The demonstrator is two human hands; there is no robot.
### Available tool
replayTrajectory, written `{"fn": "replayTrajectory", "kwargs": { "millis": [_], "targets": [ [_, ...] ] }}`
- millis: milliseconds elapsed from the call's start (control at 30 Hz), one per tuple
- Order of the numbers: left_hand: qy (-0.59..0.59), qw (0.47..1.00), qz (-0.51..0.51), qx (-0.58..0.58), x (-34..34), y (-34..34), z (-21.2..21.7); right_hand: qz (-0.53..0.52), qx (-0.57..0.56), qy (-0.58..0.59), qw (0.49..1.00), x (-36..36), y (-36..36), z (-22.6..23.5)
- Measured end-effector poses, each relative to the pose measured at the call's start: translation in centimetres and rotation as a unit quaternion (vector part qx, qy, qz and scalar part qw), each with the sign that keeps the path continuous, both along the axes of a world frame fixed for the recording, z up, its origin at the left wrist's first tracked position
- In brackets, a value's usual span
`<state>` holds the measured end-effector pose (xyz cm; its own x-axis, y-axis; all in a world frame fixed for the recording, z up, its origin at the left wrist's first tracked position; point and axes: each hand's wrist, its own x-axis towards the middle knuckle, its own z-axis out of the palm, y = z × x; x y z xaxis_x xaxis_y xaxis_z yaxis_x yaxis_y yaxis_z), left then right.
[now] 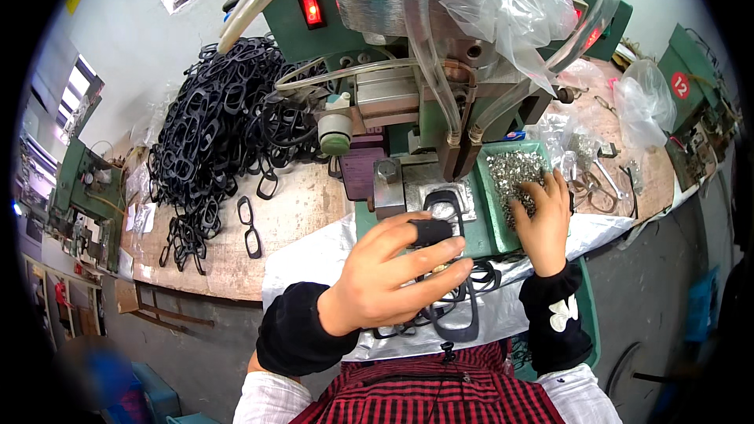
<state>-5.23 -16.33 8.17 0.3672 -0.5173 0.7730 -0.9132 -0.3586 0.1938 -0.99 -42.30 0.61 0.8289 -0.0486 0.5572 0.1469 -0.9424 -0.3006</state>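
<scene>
My left hand [393, 271] is closed on a black eyeglass frame [459, 335], held lengthwise under the head of a bench machine [385, 94]. A black band wraps one of its fingers. One lens ring of the frame points toward the metal plate below the machine's copper-coloured tips; the other hangs nearer my body. Over at the right, my right hand [546, 224] reaches into a green tray [492, 228] of small shiny metal parts [510, 173]. Its thumb and fingers are apart, with the fingertips at the parts; nothing shows between them.
A large heap of black eyeglass frames [212, 118] covers the table at left, with one loose frame [250, 228] beside it. Clear hoses [428, 39] and a plastic bag [510, 8] hang from the machine. A wrench [609, 177] lies right of the tray.
</scene>
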Motion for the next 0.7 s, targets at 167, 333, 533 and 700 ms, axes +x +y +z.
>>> {"fn": "replayTrajectory", "kwargs": {
  "millis": [167,333,533,700],
  "targets": [
    [0.004,1.000,0.023,0.018,0.1,-0.4,-0.6,0.053,0.071,-0.057,0.994,1.5,-1.4,-1.0],
    [0.032,0.999,0.008,-0.006,0.1,-0.1,-0.8,0.039,0.151,-0.010,0.988,2.3,-1.6,-1.1],
    [0.023,0.999,0.001,-0.023,0.0,0.1,-1.3,0.254,-0.112,-0.028,0.960,2.8,0.5,0.7],
    [0.041,0.992,0.099,-0.061,-3.6,0.2,-3.0,0.159,0.046,-0.069,0.984,3.9,-0.6,-0.1]
  ]
}}
